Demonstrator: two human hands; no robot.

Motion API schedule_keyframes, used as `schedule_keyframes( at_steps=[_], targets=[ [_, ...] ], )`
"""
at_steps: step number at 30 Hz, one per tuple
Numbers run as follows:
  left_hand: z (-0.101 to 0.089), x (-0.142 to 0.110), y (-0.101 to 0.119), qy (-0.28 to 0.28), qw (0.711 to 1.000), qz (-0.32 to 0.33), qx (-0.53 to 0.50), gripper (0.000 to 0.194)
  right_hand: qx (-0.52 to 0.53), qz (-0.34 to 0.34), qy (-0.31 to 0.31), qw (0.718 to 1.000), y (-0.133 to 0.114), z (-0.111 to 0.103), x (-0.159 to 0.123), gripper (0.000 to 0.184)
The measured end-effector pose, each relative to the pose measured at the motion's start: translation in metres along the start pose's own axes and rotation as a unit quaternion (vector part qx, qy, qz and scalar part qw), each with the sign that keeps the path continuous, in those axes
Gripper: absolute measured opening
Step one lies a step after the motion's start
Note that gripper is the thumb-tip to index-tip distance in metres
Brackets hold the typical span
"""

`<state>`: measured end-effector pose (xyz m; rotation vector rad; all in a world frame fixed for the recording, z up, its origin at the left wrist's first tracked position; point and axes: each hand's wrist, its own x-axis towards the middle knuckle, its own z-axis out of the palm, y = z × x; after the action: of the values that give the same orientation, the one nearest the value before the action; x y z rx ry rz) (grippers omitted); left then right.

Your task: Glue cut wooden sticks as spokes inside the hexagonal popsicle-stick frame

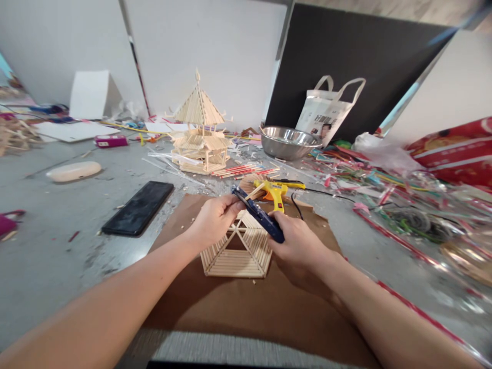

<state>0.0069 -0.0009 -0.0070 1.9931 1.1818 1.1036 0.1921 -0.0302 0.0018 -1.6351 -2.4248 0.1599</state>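
Note:
My right hand (298, 238) is closed around a dark blue hand tool that looks like cutting pliers (263, 218), its tip pointing up and left. The fingers of my left hand (215, 218) pinch together at that tip. A pale wooden stick (255, 191) pokes out beside the tool there; the end between my left fingers is hidden. Below both hands lies a six-sided frame of wooden sticks (234, 264), its sections partly filled with rows of sticks. It rests on a brown sheet (219, 307), and my hands cover part of its far side.
Just beyond the frame lies a yellow glue gun (275, 193). A stick-built pagoda (200, 130) stands behind, near a metal bowl (288, 142) and a white bag (325, 113). Left is a black phone (139, 207); right, tangled plastic scraps (400, 200) and a red bag (457, 151).

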Motion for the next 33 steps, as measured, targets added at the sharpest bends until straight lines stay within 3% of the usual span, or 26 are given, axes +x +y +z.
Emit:
schedule_keyframes(
  at_steps=[12, 19, 26, 30, 33],
  targets=[
    [0.0, 0.0, -0.001, -0.001, 0.999, 0.002, 0.042, 0.029, 0.006, -0.002, -0.003, 1.0, -0.001, 0.001, 0.0, 0.018],
    [0.0, -0.001, -0.003, -0.004, 0.998, -0.001, 0.058, 0.032, -0.007, 0.046, 0.051, 0.998, 0.006, 0.002, 0.005, 0.014],
    [-0.003, 0.002, -0.003, -0.014, 1.0, -0.017, 0.0, 0.031, 0.031, 0.115, 0.055, 0.991, 0.025, 0.004, 0.011, 0.021],
    [-0.004, 0.003, -0.003, -0.057, 0.997, -0.052, -0.028, 0.026, -0.012, 0.176, 0.065, 0.982, 0.03, 0.004, 0.012, 0.036],
    [-0.007, 0.003, -0.002, -0.142, 0.986, -0.072, -0.054, 0.022, -0.059, 0.2, 0.069, 0.976, 0.035, 0.002, 0.013, 0.047]
  ],
)
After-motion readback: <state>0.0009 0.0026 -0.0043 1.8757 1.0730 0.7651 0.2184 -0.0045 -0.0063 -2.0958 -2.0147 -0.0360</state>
